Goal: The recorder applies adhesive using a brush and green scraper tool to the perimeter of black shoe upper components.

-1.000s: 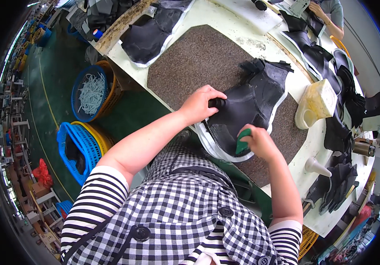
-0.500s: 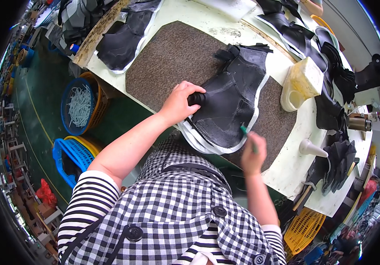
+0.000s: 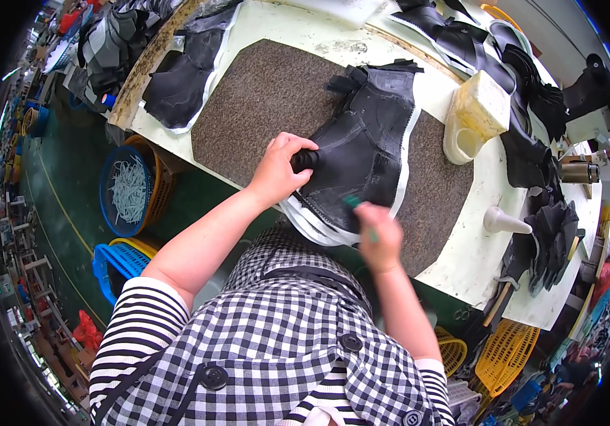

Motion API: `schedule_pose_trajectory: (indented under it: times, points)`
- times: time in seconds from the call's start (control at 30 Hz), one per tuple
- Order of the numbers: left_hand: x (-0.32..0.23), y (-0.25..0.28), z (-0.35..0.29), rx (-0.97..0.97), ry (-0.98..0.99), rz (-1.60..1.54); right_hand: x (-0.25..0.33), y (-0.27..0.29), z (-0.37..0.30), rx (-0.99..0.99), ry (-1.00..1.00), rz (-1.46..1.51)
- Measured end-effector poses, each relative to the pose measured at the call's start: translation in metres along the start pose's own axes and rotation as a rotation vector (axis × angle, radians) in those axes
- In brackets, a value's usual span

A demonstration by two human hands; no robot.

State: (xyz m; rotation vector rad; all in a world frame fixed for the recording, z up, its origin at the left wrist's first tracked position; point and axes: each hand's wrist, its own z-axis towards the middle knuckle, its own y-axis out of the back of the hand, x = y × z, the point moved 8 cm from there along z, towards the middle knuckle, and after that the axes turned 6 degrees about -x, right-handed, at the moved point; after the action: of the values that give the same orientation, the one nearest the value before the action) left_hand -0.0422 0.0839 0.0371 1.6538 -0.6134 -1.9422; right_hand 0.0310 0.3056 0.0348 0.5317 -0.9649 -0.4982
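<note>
A black boot upper (image 3: 365,138) with a white edge lies on a brown textured mat (image 3: 266,92), its lower end reaching the table's front edge. At the left side of the upper, my left hand (image 3: 276,170) pinches a dark rolled or bunched part between thumb and fingers. My right hand (image 3: 381,238), smeared by motion, is closed around a small green-handled tool (image 3: 352,201) over the lower part of the upper. Blur and my fingers hide what kind of tool it is. White layers (image 3: 319,228) show beneath the lower edge of the upper.
A yellowed glue container (image 3: 475,113) and a white cone-shaped nozzle piece (image 3: 507,221) stand on the table at right. More black uppers (image 3: 184,82) lie at far left and along the right. Baskets, one blue with white strips (image 3: 129,188), stand beside the table.
My right hand and the green tool have swept left from the white edge onto the black lower part. My left hand keeps its pinch; the whole view has shifted slightly.
</note>
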Motion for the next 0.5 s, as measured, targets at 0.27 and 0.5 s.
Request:
schedule_pose_trajectory:
  times: [0.27,0.5]
  points:
    - [0.006,-0.002,0.001,-0.008,0.044,-0.033,0.036,-0.003,-0.036,0.158,0.083,-0.032]
    - [0.000,-0.001,0.004,0.004,-0.011,0.011,0.006,-0.002,0.032,-0.002,-0.125,-0.030]
